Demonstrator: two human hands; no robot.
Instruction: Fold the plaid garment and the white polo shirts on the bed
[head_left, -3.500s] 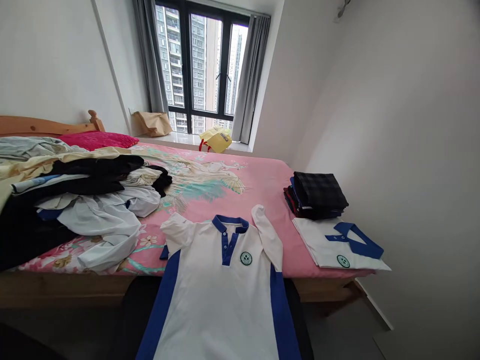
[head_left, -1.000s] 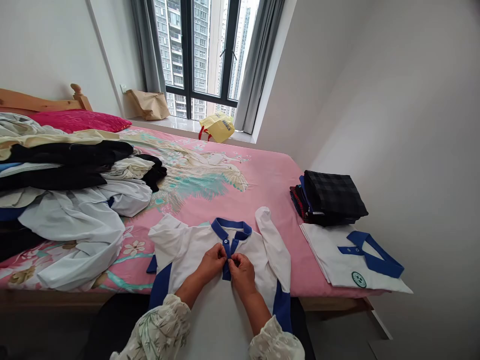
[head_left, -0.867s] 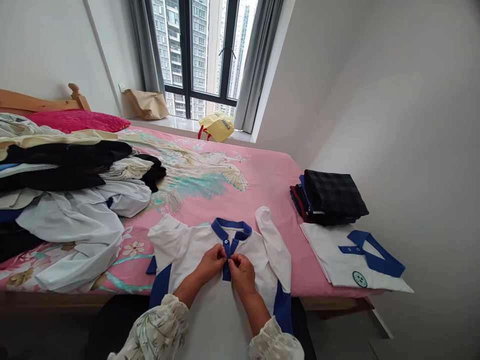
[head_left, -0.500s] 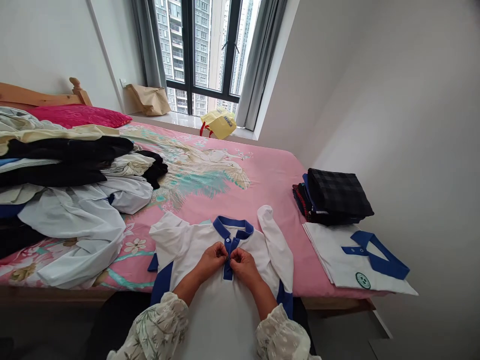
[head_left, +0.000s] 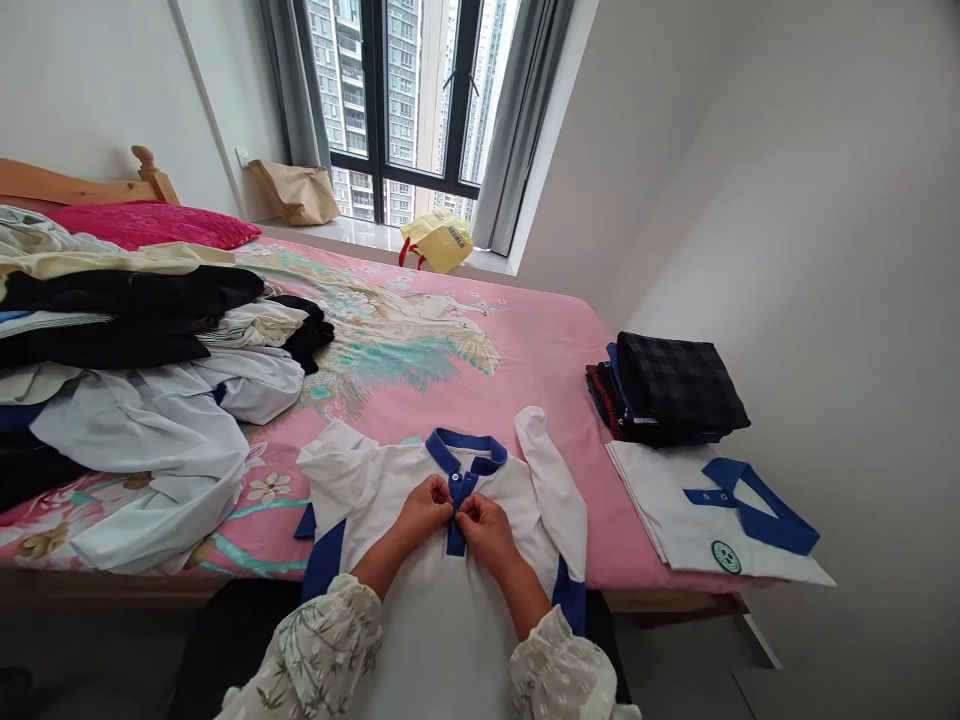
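Note:
A white polo shirt (head_left: 420, 640) with a blue collar and blue side panels lies face up, partly on the bed's front edge and partly over my lap. Its blue button placket runs down from the collar, and one white button shows near the top. My left hand (head_left: 426, 507) pinches the placket from the left side. From the right, my right hand (head_left: 484, 525) grips the same strip with bent fingers, close to the left fingertips. Whatever button lies between the fingers is hidden.
On the pink patterned bed (head_left: 540, 350), a heap of loose clothes (head_left: 150, 420) lies at left. At right are a folded dark stack (head_left: 675, 390) and a folded white polo shirt (head_left: 675, 510) by the wall. A yellow bag (head_left: 442, 240) and paper bag (head_left: 300, 195) sit on the windowsill.
Both hands stay at the placket with only tiny finger shifts; my right hand has edged slightly left. The shirt lies the same, and the view has moved a little.

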